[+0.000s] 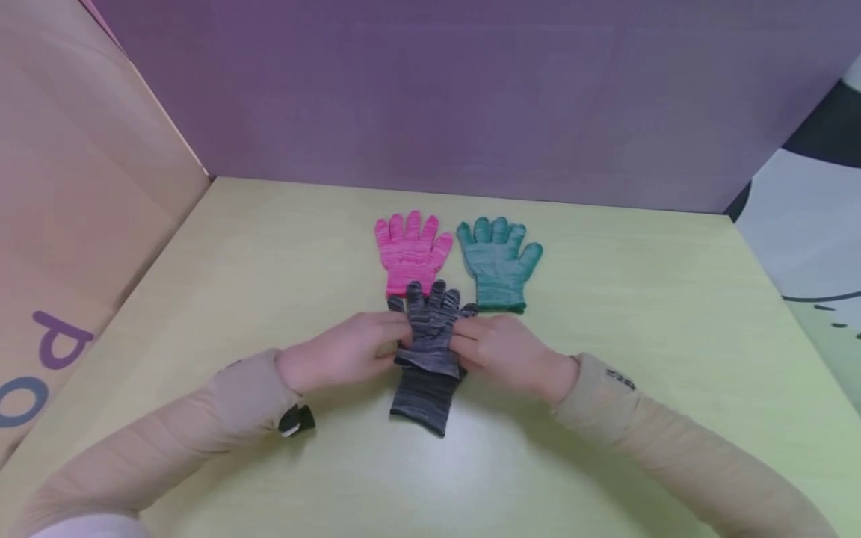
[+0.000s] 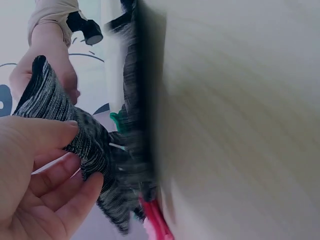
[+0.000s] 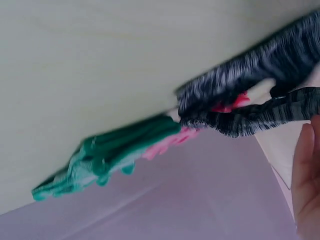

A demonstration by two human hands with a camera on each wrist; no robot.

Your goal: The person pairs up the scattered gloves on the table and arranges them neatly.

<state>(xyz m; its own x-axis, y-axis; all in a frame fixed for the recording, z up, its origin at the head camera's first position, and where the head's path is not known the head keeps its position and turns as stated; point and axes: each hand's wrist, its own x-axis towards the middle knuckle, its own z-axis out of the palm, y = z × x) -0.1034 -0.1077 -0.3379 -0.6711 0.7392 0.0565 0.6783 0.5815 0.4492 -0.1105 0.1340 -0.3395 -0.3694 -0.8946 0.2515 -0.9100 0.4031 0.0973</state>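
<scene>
A black-and-grey knitted glove [image 1: 432,340] is held up between both hands, its fingers pointing toward the back wall. Under it a second dark glove [image 1: 422,400] lies on the table, mostly covered except for its cuff. My left hand [image 1: 350,347] pinches the upper glove's left edge; in the left wrist view, thumb and fingers [image 2: 75,200] grip its striped fabric [image 2: 60,107]. On the opposite edge, my right hand [image 1: 507,351] pinches the same glove. Only a few of its fingers [image 3: 305,165] show in the right wrist view, beside the lifted fabric [image 3: 250,117].
Beyond the dark gloves, a pink glove [image 1: 412,254] and a green glove [image 1: 500,261] lie flat side by side on the pale table [image 1: 269,246]. A purple wall [image 1: 471,104] stands at the back, with a light panel [image 1: 81,149] along the left.
</scene>
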